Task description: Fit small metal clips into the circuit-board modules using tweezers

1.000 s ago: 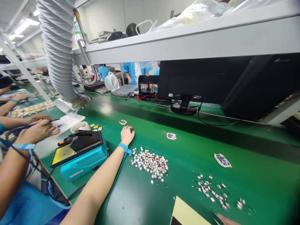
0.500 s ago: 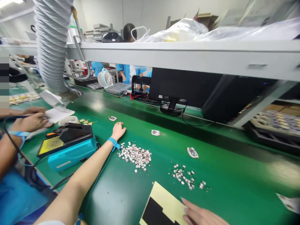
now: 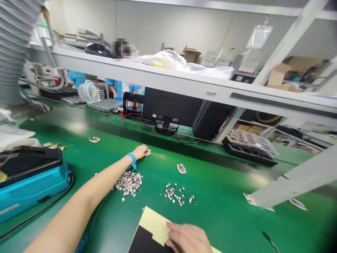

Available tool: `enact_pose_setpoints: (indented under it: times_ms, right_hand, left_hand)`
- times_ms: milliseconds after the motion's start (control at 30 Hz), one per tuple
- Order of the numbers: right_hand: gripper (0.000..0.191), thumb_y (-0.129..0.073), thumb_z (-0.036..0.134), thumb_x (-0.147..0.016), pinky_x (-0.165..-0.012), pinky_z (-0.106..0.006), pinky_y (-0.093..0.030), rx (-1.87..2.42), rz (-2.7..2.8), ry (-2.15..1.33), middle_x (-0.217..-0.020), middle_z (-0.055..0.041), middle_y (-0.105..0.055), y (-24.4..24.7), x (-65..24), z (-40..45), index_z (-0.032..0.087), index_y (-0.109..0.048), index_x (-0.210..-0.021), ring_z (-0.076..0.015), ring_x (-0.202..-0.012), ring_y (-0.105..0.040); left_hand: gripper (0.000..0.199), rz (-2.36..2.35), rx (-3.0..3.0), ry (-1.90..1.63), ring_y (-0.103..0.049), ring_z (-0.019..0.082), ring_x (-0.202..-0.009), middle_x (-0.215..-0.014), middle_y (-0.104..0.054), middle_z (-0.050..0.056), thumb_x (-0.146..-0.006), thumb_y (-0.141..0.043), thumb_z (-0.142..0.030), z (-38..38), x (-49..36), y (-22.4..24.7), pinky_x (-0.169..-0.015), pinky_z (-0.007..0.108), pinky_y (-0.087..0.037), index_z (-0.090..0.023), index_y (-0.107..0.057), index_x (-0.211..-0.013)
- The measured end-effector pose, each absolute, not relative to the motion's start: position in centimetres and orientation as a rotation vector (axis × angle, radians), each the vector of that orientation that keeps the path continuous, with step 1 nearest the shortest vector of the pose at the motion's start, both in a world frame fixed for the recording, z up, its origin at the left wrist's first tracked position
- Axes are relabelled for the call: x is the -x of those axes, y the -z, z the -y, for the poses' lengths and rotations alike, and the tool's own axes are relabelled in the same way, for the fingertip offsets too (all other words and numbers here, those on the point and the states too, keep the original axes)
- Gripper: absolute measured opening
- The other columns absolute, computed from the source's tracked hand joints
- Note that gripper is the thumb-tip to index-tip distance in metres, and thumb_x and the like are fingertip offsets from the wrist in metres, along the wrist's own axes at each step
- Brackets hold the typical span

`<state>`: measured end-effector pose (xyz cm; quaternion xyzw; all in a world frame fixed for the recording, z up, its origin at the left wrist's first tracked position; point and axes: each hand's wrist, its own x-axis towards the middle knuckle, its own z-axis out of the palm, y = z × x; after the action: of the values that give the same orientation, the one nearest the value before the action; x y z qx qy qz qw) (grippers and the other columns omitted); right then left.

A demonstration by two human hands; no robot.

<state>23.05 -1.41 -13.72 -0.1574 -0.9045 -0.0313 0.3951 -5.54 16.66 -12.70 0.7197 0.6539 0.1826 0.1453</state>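
Note:
My left hand [image 3: 140,151], wearing a blue wrist strap [image 3: 132,160], reaches across the green bench. Its fingers are closed at the near end of a small white-framed electronic part [image 3: 148,152] and partly cover it. My right hand [image 3: 187,238] is over a yellow sheet [image 3: 151,221] with black patches [image 3: 143,240]. Its fingers are bent around a thin dark tool whose kind I cannot make out. Small white pieces with short leads form a large pile [image 3: 129,182] below my left wrist and a looser group [image 3: 173,193] to the right.
Similar white-framed parts lie at left [image 3: 94,140] and right [image 3: 181,168]. A teal machine [image 3: 34,181] with a black cable stands at left. A monitor [image 3: 168,105] is at the back. A shelf post [image 3: 289,182] and a pen [image 3: 270,241] are at right.
My view has turned right. My left hand has moved right, from bare bench near the pile to the middle white-framed part. My right hand has come further over the yellow sheet.

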Motion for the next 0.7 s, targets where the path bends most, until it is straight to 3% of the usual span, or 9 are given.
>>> enact_pose_setpoints:
  times_ms: [167,267,400,500,700]
  right_hand:
    - [0.006,-0.054,0.020,-0.086,-0.069,-0.018,-0.054,0.528,2.218,-0.035,-0.089,-0.0047,-0.066,10.3,-25.1,-0.5,0.016,-0.057,-0.089,-0.0133,-0.078,-0.064]
    - [0.012,-0.058,0.012,-0.080,-0.075,-0.021,-0.054,0.605,2.029,-0.094,-0.092,-0.0042,-0.065,5.9,-25.2,-0.8,0.018,-0.057,-0.091,-0.0151,-0.083,-0.063]
    - [0.016,-0.061,0.005,-0.074,-0.072,-0.020,-0.054,0.609,1.495,-0.296,-0.089,-0.0014,-0.064,0.1,-23.3,0.1,0.019,-0.059,-0.082,-0.0157,-0.086,-0.061]
    - [0.015,-0.064,0.007,-0.074,-0.069,-0.021,-0.054,0.443,1.392,-0.310,-0.086,-0.0015,-0.064,-1.9,-22.2,0.3,0.018,-0.060,-0.083,-0.0152,-0.082,-0.061]
    - [0.016,-0.062,0.012,-0.079,-0.075,-0.022,-0.054,0.453,1.730,-0.571,-0.092,-0.0027,-0.064,-1.9,-23.6,-1.4,0.019,-0.059,-0.092,-0.0151,-0.087,-0.060]
  left_hand:
    - [0.033,-1.830,-2.170,-0.717,-0.055,0.020,-0.094,-0.104,-0.056,0.009,-0.079,-0.058,-0.024,-14.3,3.8,7.2,-0.083,0.039,-0.046,-0.011,-0.050,-0.108]
    - [0.055,-1.662,-2.270,-0.905,-0.056,0.016,-0.093,-0.104,-0.059,0.005,-0.071,-0.064,-0.019,-10.5,0.8,2.4,-0.083,0.027,-0.047,-0.017,-0.042,-0.121]
    - [0.054,-1.245,-2.368,-1.268,-0.056,0.014,-0.093,-0.108,-0.058,0.000,-0.072,-0.062,-0.023,-4.2,-3.3,-2.3,-0.081,0.023,-0.047,-0.025,-0.041,-0.121]
    - [0.055,-1.129,-2.383,-1.373,-0.057,0.012,-0.090,-0.107,-0.059,-0.003,-0.071,-0.063,-0.021,-1.3,-4.8,-3.3,-0.081,0.020,-0.047,-0.026,-0.042,-0.121]
    - [0.057,-1.119,-2.368,-1.576,-0.060,0.008,-0.087,-0.106,-0.062,-0.003,-0.069,-0.062,-0.011,-1.4,-5.6,-1.8,-0.081,0.012,-0.047,-0.023,-0.042,-0.120]
